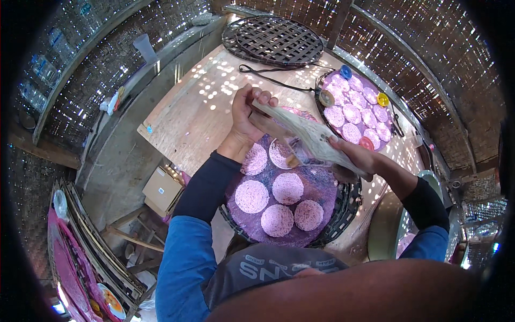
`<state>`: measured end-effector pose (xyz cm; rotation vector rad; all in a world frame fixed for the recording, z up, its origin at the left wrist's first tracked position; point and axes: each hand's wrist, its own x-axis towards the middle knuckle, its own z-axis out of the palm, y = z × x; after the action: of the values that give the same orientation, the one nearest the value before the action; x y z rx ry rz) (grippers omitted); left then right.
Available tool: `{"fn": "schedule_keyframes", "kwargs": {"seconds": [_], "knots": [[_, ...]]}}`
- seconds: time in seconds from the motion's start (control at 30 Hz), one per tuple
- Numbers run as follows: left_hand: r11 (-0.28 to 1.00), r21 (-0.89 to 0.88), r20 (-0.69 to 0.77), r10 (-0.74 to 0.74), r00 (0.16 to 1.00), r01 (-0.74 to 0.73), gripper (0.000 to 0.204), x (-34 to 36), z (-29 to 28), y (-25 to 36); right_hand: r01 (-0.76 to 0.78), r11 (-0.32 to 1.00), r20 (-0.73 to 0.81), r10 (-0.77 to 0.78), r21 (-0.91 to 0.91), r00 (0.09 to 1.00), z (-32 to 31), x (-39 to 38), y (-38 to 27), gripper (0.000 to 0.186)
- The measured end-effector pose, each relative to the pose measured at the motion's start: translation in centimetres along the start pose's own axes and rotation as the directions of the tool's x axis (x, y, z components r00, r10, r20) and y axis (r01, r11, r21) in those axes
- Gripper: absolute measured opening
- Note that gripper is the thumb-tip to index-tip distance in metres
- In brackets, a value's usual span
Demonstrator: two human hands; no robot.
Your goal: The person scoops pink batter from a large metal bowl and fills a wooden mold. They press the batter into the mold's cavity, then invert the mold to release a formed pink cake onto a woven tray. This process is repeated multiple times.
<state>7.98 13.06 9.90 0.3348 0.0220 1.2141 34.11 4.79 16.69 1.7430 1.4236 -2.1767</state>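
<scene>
Both of my hands hold a long, pale, wooden-looking press-like tool [308,131] slantwise above a round tray. My left hand [247,115] is wrapped round its far left end, and my right hand [355,155] grips the near right end. A see-through or shiny part hangs under its middle; its details are blurred. Below lies the purple-lined tray [241,214] with a dark woven rim. It bears several round pink lacy discs of fine strands [252,196]. Beneath the tool, a pale ring [272,158] surrounds pink strands. The tool and my forearms hide the tray's far part.
The wooden tabletop [182,115] extends left. A second tray of pink discs [351,132], with blue, yellow and red round pieces on its rim, lies at the far right. Stacked black woven trays [273,40] are at the back. A large greenish tub [383,225] stands at the right.
</scene>
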Motion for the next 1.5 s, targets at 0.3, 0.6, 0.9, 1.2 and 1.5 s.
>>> {"fn": "schedule_keyframes", "kwargs": {"seconds": [0.3,0.6,0.9,1.2,1.5], "knots": [[0.999,-0.022,-0.046,0.040,0.998,-0.041,0.033,1.9,-0.8,0.5,-0.017,0.942,-0.393,-0.124,-0.336,0.911,1.6,-0.9,-2.9,0.073],[0.986,0.128,-0.108,0.121,0.987,-0.107,0.032,1.2,-0.7,3.8,0.122,0.927,-0.338,-0.249,-0.355,0.908,4.4,1.2,-3.6,0.075],[0.993,0.034,-0.224,0.114,0.968,-0.109,0.029,0.2,0.1,1.7,0.022,0.901,-0.385,-0.207,-0.434,0.899,3.4,0.2,-2.6,0.074],[0.995,0.045,-0.192,0.095,0.977,-0.088,0.030,1.0,-0.1,0.3,0.048,0.904,-0.469,-0.265,-0.424,0.843,3.3,0.2,-0.8,0.074],[0.668,0.744,0.181,-0.212,0.960,0.007,0.064,-0.4,2.9,1.8,0.293,0.920,-0.503,-0.388,-0.260,0.772,3.5,-1.7,-0.1,0.069]]}}
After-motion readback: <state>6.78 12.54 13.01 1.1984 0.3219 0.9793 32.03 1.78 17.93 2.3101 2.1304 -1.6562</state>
